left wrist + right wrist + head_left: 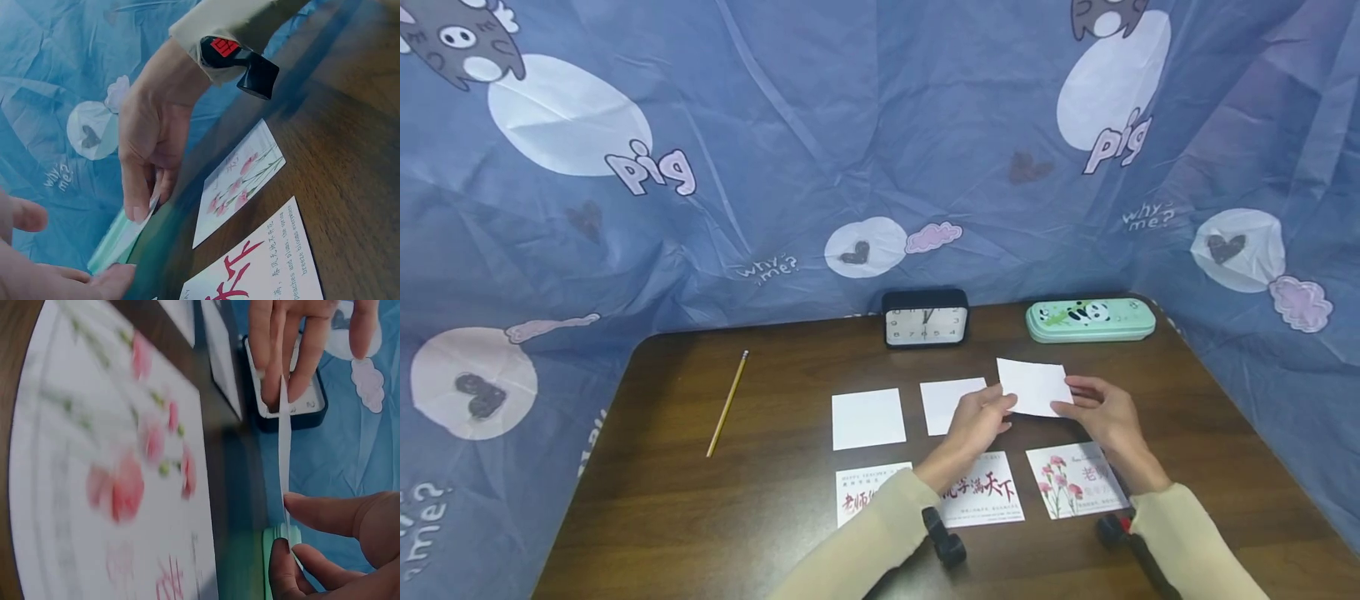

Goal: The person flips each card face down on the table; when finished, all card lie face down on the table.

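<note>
A blank white card (pixel 1033 387) is held up above the table, tilted, between both hands. My right hand (pixel 1108 421) pinches its right edge between thumb and fingers. At the lower left corner, my left hand (pixel 973 425) grips the same card. The right wrist view shows this card (pixel 284 447) nearly edge-on. Below the right hand lies a card with pink flowers (pixel 1075 483). A white card (pixel 936 407) lies partly behind the left hand, and another white card (pixel 868 419) lies further left.
Two cards with red lettering, a left one (pixel 861 492) and a middle one (pixel 985 492), lie partly under the left forearm. Behind stand a black clock (pixel 925 321) and a green panda pencil case (pixel 1090 321). A yellow pencil (pixel 727 404) lies at left on the table (pixel 662 500).
</note>
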### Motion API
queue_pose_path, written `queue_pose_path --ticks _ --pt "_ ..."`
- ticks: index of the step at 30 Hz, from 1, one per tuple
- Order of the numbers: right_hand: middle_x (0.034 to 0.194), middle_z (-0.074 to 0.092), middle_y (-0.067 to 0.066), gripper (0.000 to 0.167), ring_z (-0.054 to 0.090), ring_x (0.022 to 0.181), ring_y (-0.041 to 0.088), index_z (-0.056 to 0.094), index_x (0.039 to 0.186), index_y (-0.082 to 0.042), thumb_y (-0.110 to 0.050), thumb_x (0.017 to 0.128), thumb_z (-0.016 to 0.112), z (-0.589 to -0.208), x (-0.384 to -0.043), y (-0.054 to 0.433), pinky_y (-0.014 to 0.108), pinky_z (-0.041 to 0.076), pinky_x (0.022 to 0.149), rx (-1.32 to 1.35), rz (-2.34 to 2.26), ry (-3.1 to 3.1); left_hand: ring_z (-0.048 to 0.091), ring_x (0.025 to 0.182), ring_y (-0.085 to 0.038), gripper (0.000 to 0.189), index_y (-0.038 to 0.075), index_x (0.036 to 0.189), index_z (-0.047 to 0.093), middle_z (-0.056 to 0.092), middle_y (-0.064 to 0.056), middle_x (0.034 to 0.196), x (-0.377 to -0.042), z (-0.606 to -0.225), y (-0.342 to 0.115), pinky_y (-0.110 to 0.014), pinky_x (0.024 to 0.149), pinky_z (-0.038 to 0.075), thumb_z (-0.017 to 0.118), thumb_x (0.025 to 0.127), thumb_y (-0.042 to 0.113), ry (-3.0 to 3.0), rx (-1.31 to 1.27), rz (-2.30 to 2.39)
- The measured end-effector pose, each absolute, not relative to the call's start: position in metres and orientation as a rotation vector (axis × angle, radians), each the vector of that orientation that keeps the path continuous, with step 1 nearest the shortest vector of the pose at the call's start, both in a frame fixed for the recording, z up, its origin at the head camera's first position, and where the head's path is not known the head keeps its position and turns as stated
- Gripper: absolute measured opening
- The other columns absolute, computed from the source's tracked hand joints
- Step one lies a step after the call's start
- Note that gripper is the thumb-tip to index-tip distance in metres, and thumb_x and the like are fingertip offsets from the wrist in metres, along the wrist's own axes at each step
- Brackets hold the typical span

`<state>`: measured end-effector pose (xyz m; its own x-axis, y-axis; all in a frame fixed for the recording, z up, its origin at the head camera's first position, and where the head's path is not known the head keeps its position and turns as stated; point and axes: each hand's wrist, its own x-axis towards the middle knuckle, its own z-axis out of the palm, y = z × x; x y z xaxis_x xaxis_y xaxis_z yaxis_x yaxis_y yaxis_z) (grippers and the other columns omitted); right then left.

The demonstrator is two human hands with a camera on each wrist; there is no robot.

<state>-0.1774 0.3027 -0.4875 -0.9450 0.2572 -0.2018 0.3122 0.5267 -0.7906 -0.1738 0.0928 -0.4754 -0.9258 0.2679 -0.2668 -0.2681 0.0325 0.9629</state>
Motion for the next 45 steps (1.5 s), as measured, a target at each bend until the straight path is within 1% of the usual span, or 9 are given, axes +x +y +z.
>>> queue_pose_path --ticks 3,7,14,17,20,22,32,40,45 --pt "0.140 0.064 0.029 0.061 0.066 0.127 0.044 0.057 0.145 -0.001 -0.015 0.090 0.081 -0.487 -0.178 0.306 0.031 0.061 0.089 0.483 -1.340 2.770 0.067 0.127 -0.033 0.060 -0.004 0.149 0.051 0.061 -0.020 0.146 -0.174 -0.476 0.095 -0.037 0.101 0.061 0.057 0.102 0.032 2.001 0.014 1.857" --pt "0.139 0.063 0.030 0.061 0.066 0.124 0.046 0.057 0.143 0.002 -0.013 0.089 0.082 -0.487 -0.179 0.310 0.051 0.060 0.098 0.417 -1.261 2.851 0.071 0.119 -0.034 0.057 -0.005 0.145 0.055 0.067 -0.021 0.137 -0.175 -0.478 0.098 -0.039 0.097 0.063 0.057 0.102 0.032 2.037 0.035 1.796" --pt "0.138 0.061 0.032 0.066 0.064 0.123 0.047 0.052 0.144 0.005 -0.020 0.091 0.080 -0.488 -0.179 0.316 0.055 0.057 0.101 0.354 -1.195 2.831 0.077 0.098 -0.030 0.054 -0.004 0.139 0.062 0.069 -0.021 0.130 -0.180 -0.483 0.104 -0.036 0.086 0.065 0.059 0.101 0.035 2.123 0.067 1.675" --pt "0.139 0.060 0.033 0.066 0.062 0.125 0.048 0.050 0.146 0.004 -0.022 0.092 0.079 -0.489 -0.180 0.317 0.056 0.056 0.102 0.358 -1.191 2.809 0.077 0.082 -0.029 0.048 -0.004 0.127 0.069 0.072 -0.021 0.112 -0.182 -0.485 0.107 -0.035 0.077 0.066 0.059 0.101 0.035 2.157 0.082 1.635" --pt "0.141 0.059 0.033 0.066 0.061 0.127 0.049 0.049 0.147 0.004 -0.022 0.094 0.078 -0.490 -0.180 0.318 0.057 0.055 0.104 0.356 -1.189 2.810 0.073 0.075 -0.028 0.041 -0.004 0.111 0.073 0.068 -0.017 0.089 -0.183 -0.486 0.109 -0.035 0.069 0.066 0.059 0.101 0.033 2.141 0.085 1.638" --pt "0.142 0.058 0.033 0.066 0.061 0.128 0.049 0.048 0.147 0.004 -0.022 0.094 0.078 -0.490 -0.180 0.319 0.058 0.055 0.105 0.346 -1.186 2.817 0.071 0.074 -0.027 0.040 -0.004 0.108 0.074 0.066 -0.015 0.086 -0.184 -0.487 0.109 -0.034 0.067 0.066 0.059 0.102 0.033 2.126 0.082 1.645" --pt "0.141 0.060 0.034 0.060 0.063 0.124 0.048 0.050 0.146 0.005 -0.023 0.098 0.072 -0.487 -0.178 0.324 0.056 0.058 0.099 0.302 -1.140 2.858 0.071 0.080 -0.025 0.047 -0.005 0.131 0.067 0.069 -0.017 0.093 -0.185 -0.485 0.110 -0.034 0.071 0.067 0.059 0.103 0.032 2.079 0.060 1.682" --pt "0.140 0.060 0.032 0.053 0.062 0.124 0.048 0.052 0.145 0.003 -0.022 0.101 0.066 -0.478 -0.171 0.310 0.058 0.057 0.098 0.242 -1.117 2.906 0.074 0.096 -0.028 0.046 0.000 0.138 0.062 0.069 -0.020 0.123 -0.182 -0.478 0.095 -0.032 0.076 0.066 0.053 0.106 0.032 2.006 0.093 1.789" --pt "0.135 0.066 0.029 0.046 0.069 0.118 0.046 0.057 0.140 0.001 -0.018 0.099 0.069 -0.475 -0.162 0.287 0.058 0.059 0.096 0.045 -1.166 2.911 0.075 0.102 -0.032 0.050 0.000 0.144 0.056 0.069 -0.024 0.128 -0.176 -0.471 0.066 -0.032 0.080 0.067 0.048 0.108 0.034 1.919 0.107 1.838"
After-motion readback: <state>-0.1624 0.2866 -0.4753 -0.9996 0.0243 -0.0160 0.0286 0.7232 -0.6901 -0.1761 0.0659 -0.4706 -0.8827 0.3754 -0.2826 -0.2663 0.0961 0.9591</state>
